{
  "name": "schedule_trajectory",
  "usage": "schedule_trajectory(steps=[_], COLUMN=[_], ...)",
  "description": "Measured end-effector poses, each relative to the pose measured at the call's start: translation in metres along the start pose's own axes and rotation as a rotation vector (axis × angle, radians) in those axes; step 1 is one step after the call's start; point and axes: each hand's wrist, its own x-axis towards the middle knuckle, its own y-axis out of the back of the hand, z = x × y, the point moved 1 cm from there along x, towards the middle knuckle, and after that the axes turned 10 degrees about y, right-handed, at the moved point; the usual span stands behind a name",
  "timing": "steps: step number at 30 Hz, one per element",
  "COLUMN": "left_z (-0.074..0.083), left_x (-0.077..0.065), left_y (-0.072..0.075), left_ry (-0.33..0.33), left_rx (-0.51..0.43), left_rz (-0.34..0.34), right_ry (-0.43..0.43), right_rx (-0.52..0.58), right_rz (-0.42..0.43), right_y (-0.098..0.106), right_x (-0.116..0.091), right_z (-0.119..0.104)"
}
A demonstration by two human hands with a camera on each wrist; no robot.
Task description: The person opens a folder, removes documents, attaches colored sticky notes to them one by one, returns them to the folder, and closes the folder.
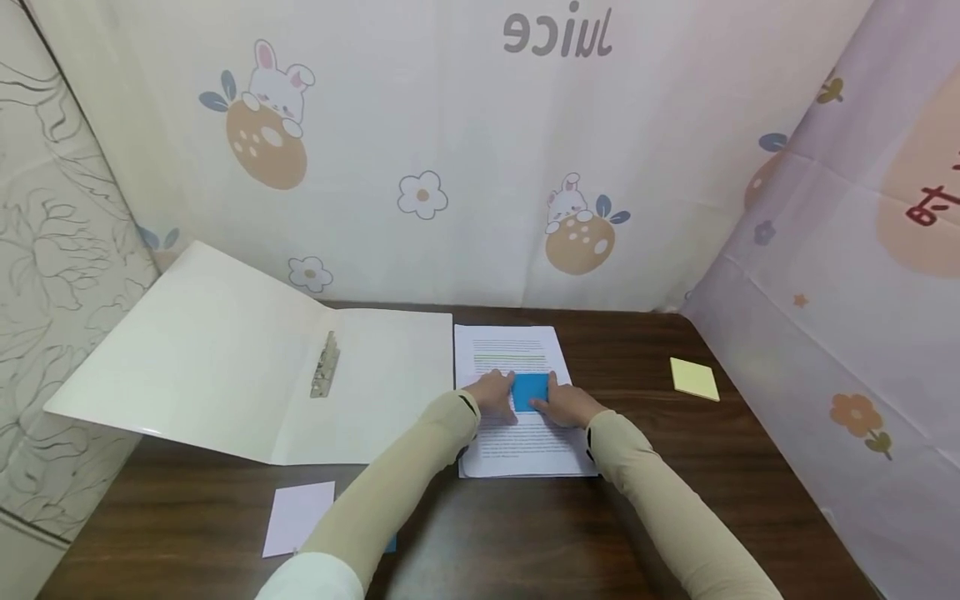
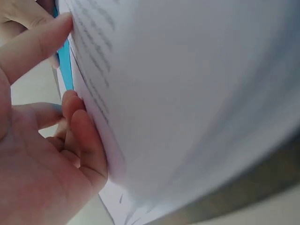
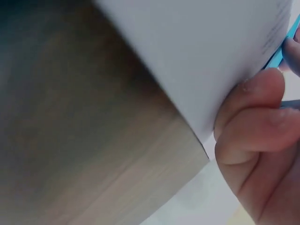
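Observation:
A blue sticky note (image 1: 530,392) lies over the printed sheets (image 1: 517,457), about halfway down the page. My left hand (image 1: 492,394) rests on the paper at the note's left side, one fingertip at its upper left corner. From the other side, my right hand (image 1: 572,406) holds the note's right edge, with a digit over the lower right corner. In the left wrist view the blue note (image 2: 65,68) shows edge-on between fingers of both hands. Curled fingers (image 3: 255,93) of the right hand touch the paper in the right wrist view; their contact with the note is partly hidden.
An open white binder (image 1: 382,375) with a metal clip (image 1: 325,367) lies left of the sheets. A yellow sticky pad (image 1: 694,379) sits at the right table edge. At the lower left are a pale lilac pad (image 1: 298,518) and a blue corner (image 1: 391,544) mostly hidden under the left sleeve.

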Motion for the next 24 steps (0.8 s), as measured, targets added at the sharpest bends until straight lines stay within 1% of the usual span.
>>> schedule_trajectory(steps=[3,4,7,9,12,14,16,18,20,24], left_z=[-0.001,-0.001,0.0,0.0,0.004,0.007,0.009,0.01,0.012,0.014], left_x=[-0.001,-0.002,-0.01,-0.016,-0.026,-0.032,-0.038,-0.044,-0.052,-0.067], left_y=[-0.004,-0.004,-0.005,-0.004,-0.004,-0.005,-0.009,-0.014,-0.018,-0.02], left_ry=[-0.032,-0.041,-0.059,-0.059,-0.077,-0.097,-0.121,-0.142,-0.162,-0.187], left_rx=[0.027,0.022,0.013,0.01,0.033,0.058,0.096,0.141,0.186,0.244], left_rz=[0.013,0.012,0.015,0.016,0.018,0.021,0.027,0.04,0.049,0.069], right_ry=[0.021,0.028,0.055,0.076,0.054,0.016,-0.03,-0.06,-0.068,-0.059], right_rx=[0.038,0.053,0.079,0.069,0.013,-0.044,-0.064,-0.041,-0.007,0.081], right_rz=[0.007,0.009,0.013,0.02,0.039,0.059,0.083,0.105,0.117,0.12], right_y=[-0.001,-0.001,0.0,0.002,0.007,0.01,0.012,0.013,0.014,0.014], right_x=[-0.001,-0.002,-0.003,-0.005,-0.01,-0.014,-0.017,-0.021,-0.024,-0.027], right_z=[0.008,0.01,0.017,0.018,0.019,0.019,0.021,0.024,0.028,0.032])
